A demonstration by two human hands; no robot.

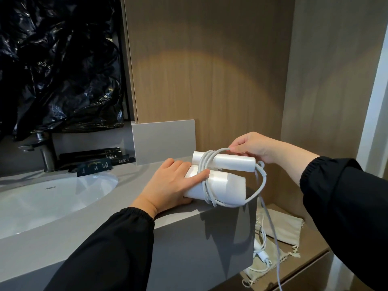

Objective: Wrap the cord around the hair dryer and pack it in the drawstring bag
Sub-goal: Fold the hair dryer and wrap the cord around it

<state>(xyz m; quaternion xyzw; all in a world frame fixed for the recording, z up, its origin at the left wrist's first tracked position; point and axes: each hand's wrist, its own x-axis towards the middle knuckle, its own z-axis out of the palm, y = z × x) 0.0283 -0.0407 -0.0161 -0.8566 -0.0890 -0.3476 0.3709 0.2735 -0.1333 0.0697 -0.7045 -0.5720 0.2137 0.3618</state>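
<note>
Hair dryer [222,183] lies on surface [130,185] right of the sink [52,198], cord [202,166] looped around it. Left hand [168,185] presses it, fingers straight; right hand [254,147] pinches the cord. Drawstring bag [287,225] on shelf [315,245] below, further right.

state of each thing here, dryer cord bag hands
hair dryer: folded, on the counter edge
cord: few loops on, rest hanging down
drawstring bag: flat on the lower shelf, unpacked
left hand: presses the dryer
right hand: pinches the cord
</note>
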